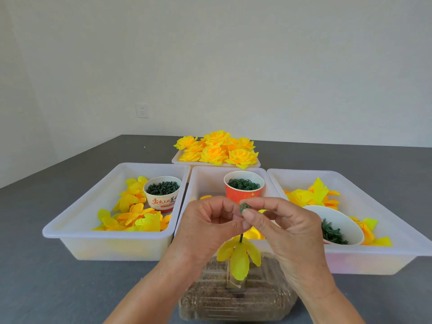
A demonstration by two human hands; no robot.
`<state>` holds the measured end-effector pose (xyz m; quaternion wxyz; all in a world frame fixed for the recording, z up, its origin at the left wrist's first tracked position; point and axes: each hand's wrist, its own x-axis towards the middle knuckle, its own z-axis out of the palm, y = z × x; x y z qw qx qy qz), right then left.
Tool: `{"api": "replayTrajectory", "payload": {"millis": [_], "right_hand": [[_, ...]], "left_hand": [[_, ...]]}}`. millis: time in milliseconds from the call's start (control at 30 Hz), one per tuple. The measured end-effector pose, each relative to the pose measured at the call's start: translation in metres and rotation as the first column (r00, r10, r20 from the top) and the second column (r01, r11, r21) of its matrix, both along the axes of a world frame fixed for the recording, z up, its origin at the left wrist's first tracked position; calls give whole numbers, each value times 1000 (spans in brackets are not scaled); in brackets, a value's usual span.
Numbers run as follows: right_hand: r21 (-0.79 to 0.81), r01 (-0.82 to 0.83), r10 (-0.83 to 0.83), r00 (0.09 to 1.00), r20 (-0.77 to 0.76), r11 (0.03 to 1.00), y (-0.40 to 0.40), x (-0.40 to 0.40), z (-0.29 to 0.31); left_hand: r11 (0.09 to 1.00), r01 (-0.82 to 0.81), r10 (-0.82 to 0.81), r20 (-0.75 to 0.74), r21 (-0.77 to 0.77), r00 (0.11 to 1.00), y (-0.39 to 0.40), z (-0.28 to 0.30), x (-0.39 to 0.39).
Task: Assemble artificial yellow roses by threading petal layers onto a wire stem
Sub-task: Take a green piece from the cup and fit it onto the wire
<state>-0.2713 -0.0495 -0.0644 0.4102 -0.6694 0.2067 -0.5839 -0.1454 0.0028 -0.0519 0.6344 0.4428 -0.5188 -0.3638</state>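
Observation:
My left hand (205,228) and my right hand (282,228) meet in front of me, above the middle tray. Between them a thin green wire stem (240,238) runs down to a yellow petal layer (238,256) that hangs on it with drooping petals. My right hand pinches a small green ring piece (244,207) between thumb and forefinger at the top of the stem. My left hand's fingers are curled round the stem just below that piece. The stem's lower end is hidden behind the petals.
A clear box of brown filler (236,298) sits under my hands. Three white trays hold loose petals (138,218) and cups of green parts: left cup (162,192), red cup (244,187), tipped white cup (336,226). Finished yellow roses (217,148) fill a far tray.

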Motion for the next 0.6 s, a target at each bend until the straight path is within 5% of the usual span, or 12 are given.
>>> {"api": "replayTrajectory", "payload": {"millis": [400,600], "right_hand": [[-17,81,-82,996,-34,997,-1,0,-3],[-37,79,-79,997,-20,996,-1,1,-6]], "left_hand": [[992,-98,101,32,-81,994,3,-2,-1],[957,-202,246,210,-209,946,3,-5,0]]}}
